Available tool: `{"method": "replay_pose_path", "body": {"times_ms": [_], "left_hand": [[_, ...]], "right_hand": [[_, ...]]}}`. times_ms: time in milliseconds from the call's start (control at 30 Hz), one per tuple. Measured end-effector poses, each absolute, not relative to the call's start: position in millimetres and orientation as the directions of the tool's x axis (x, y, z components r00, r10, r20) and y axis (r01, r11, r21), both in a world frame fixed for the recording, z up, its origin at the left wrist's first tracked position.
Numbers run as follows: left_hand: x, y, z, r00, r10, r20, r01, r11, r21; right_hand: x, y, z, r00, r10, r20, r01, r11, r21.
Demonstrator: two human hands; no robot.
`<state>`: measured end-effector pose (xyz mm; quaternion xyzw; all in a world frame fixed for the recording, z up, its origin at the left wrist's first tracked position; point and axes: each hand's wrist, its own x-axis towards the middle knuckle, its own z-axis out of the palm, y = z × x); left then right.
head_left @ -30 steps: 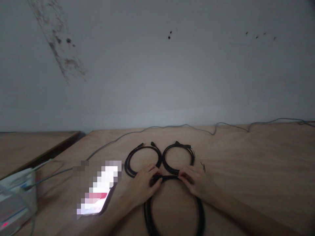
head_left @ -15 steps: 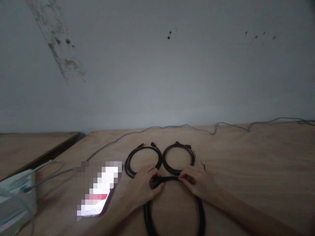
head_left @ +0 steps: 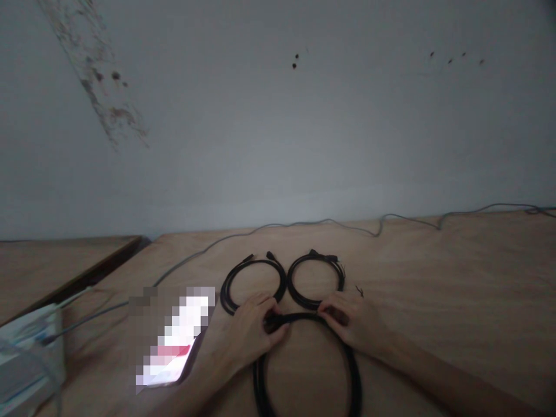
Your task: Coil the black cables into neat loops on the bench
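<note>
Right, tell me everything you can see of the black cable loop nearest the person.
The nearest black cable loop lies on the wood-grained table, smooth and rubbery-looking, more than one strand thick at its sides. The picture's bottom edge cuts it off. The left hand holds a thicker dark part at its upper left; the right hand's fingertips meet its top, their grip unclear.
</note>
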<state>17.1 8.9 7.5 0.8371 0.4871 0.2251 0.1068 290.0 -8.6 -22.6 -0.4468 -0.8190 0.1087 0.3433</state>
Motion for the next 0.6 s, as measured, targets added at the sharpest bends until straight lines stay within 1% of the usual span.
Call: {"method": "replay_pose_path", "body": {"times_ms": [133, 267, 333, 467, 533, 600], "left_hand": [[18, 8, 9, 0.402, 0.883, 0.244, 0.788, -0.469, 0.4], [18, 8, 11, 0.41, 0.883, 0.231, 0.795, -0.47, 0.383], [17, 7, 13, 0.42, 0.877, 0.234, 0.792, -0.48, 0.376], [18, 7, 17, 0.437, 0.872, 0.222, 0.793, -0.49, 0.361], [18, 6, 19, 0.429, 0.879, 0.207, 0.803, -0.476, 0.358], [18, 5, 20, 0.423, 0.886, 0.189, 0.809, -0.463, 0.362]], "right_hand": [[290, -9, -24, -0.351, 0.81, 0.47, 0.649, 0.572, -0.501], [292, -9, -29, -0.283, 0.841, 0.461, 0.681, 0.515, -0.521], [292, -8, -30, -0.238, 0.854, 0.462, 0.681, 0.486, -0.548], [291, -4, -20, -0.202, 0.888, 0.414, 0.651, 0.438, -0.62], [294, -1, -9, -0.176, 0.904, 0.389, 0.694, 0.395, -0.602], [300, 2, 2, -0.157, 0.926, 0.343, 0.783, 0.328, -0.529]]}}
